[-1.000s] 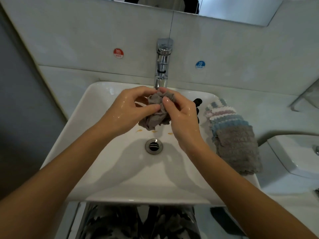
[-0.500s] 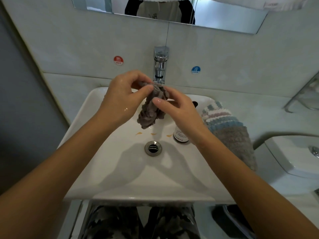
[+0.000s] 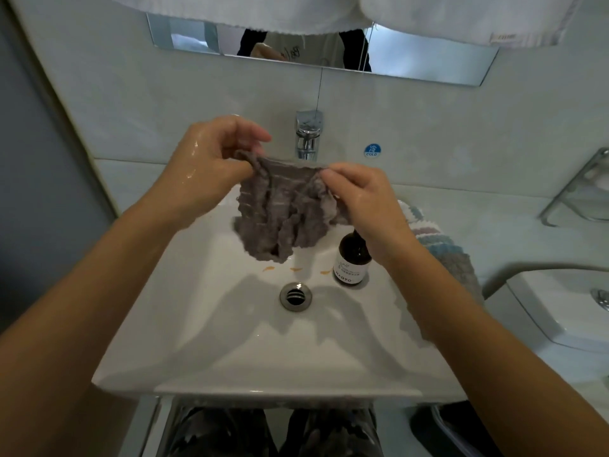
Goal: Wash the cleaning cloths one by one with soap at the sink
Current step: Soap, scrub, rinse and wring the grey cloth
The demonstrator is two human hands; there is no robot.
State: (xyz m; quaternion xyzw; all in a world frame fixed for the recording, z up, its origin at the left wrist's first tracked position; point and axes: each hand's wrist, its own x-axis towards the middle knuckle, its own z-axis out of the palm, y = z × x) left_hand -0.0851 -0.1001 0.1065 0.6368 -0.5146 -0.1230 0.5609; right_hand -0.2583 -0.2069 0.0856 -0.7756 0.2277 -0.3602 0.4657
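A wet grey cleaning cloth (image 3: 280,212) hangs spread out above the white sink (image 3: 204,328), just in front of the chrome tap (image 3: 308,135). My left hand (image 3: 211,163) pinches its upper left corner. My right hand (image 3: 362,196) pinches the upper right corner. Both hands look wet. A dark soap bottle (image 3: 352,260) with a white label stands in the basin to the right of the drain (image 3: 295,296), partly behind my right wrist. A stack of folded cloths (image 3: 441,249) in grey, blue and pink lies on the sink's right rim.
Small orange marks (image 3: 296,269) sit on the basin floor above the drain. A toilet tank (image 3: 560,301) stands to the right. A metal wall shelf (image 3: 580,196) is at the far right. White towels (image 3: 428,14) hang over the mirror (image 3: 329,51).
The cloth was bunched up between both hands under the tap. My hands have lifted and pulled apart, and the cloth now hangs unfolded. The view tilted up.
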